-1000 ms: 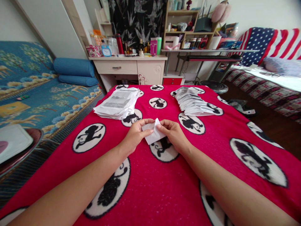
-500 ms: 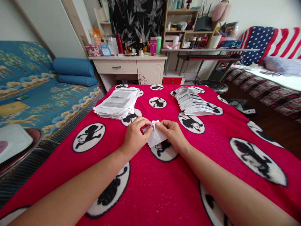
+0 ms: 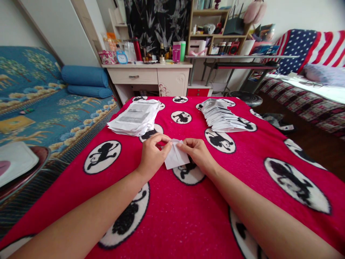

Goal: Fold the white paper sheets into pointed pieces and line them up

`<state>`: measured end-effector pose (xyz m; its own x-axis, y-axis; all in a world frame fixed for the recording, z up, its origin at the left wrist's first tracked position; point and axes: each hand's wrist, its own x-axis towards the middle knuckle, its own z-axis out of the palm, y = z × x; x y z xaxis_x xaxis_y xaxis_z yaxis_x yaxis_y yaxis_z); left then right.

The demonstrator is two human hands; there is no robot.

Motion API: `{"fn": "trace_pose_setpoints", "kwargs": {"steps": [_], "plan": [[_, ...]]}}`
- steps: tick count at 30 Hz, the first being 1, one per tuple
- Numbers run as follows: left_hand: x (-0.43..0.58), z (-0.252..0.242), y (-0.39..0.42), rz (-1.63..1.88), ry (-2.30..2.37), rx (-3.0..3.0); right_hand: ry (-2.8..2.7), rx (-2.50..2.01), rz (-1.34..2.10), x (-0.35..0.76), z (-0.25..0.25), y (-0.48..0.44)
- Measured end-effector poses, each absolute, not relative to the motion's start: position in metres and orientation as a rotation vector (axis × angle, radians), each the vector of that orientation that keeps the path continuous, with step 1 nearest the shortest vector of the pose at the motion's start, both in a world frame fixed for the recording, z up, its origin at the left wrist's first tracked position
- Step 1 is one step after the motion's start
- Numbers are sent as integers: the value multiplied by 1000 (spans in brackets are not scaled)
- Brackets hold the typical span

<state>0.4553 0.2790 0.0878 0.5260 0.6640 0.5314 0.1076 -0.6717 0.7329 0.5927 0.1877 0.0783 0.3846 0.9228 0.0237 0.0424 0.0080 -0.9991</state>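
Note:
A small folded piece of white paper is held up between my two hands, just above the red cloth. My left hand pinches its upper left edge between thumb and fingers. On the opposite side, my right hand grips the upper right edge, its thumb lying on the front face. A crease or slit runs down the paper's middle. Beyond my left hand lies a pile of flat printed sheets. Farther back on the right, a fanned row of folded papers rests on the cloth.
The red cloth with black-and-white monkey patches covers the table. A blue patterned sofa runs along the left, with a tray near its front. A white cabinet and a desk stand behind the table.
The paper has turned and spread flatter, its lower edge swinging left. My left hand has shifted slightly left; my right hand stays nearly in place.

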Motion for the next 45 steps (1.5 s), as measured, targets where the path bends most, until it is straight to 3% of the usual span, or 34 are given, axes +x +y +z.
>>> {"fn": "trace_pose_setpoints", "kwargs": {"steps": [11,18,30,45], "plan": [[452,88,275,1097,385,2437,-910,-1427,873,592,79,187],[456,81,282,894,528,2023,-873,-1387,933,593,83,183],[459,73,286,565,556,1609,-985,-1552,690,598,76,188],[457,68,299,832,612,1991,-1120,-1532,478,603,65,189]]}}
